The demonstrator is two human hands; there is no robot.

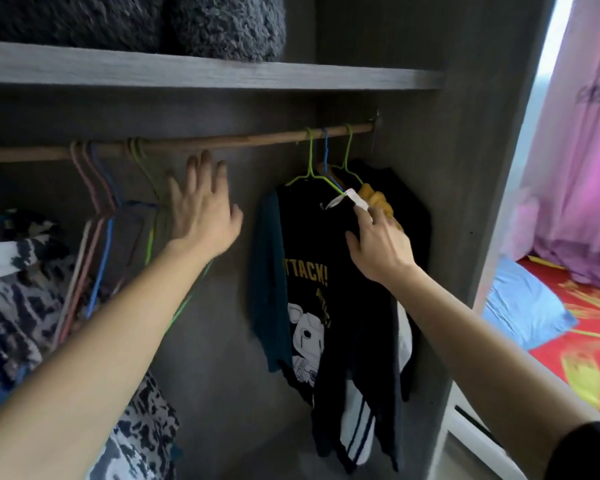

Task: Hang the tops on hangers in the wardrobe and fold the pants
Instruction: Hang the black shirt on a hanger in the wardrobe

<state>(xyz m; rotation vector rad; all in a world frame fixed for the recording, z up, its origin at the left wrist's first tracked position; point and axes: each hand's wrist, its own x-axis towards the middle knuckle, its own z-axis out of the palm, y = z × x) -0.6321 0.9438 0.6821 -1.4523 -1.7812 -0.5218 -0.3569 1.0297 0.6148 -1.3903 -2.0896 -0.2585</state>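
We are reading yellow capitals "TTACK!" across the chest of the black top (312, 244) hanging in the wardrobe; the start of the word is being cut off at the sleeve seam. Smaller yellow letters are running aslant beside the white cartoon figure (307, 337), too blurred to read. Dark marks on the pink curtain (582, 133) are likewise blurring beyond reading.

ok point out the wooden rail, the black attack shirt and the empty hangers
wooden rail (257, 140), head view, bare stretch between the two hanger groups
black attack shirt (302, 244), head view, chest above the yellow lettering
empty hangers (101, 202), head view, the bunched necks below the rail
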